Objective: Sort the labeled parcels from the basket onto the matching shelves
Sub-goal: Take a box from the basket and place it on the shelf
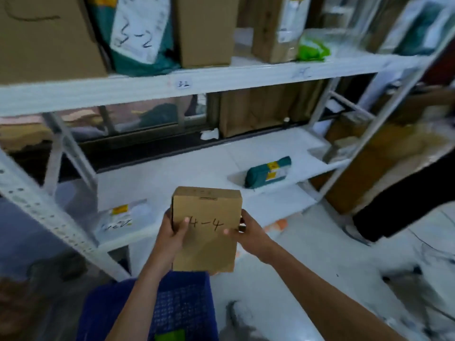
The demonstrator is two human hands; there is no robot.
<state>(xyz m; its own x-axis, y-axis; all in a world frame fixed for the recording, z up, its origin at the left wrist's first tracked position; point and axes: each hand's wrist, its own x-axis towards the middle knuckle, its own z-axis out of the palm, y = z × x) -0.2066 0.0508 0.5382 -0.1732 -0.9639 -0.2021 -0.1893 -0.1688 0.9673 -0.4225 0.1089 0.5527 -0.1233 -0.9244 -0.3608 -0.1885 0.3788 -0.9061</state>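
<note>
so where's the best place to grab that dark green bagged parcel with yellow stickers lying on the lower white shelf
The dark green bagged parcel lies flat on the lower white shelf, long axis left to right. Probably best to come from the open front edge and pinch across its narrow width near the middle, thumb on top. It looks soft, so an end grip might sag. Both hands now hold the brown cardboard box.

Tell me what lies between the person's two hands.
In the head view, a brown cardboard box marked "4-4", held by left hand and right hand.

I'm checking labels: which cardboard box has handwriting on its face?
The small cardboard box held in both hands reads "4-4"; the shelf boxes show none.
</note>
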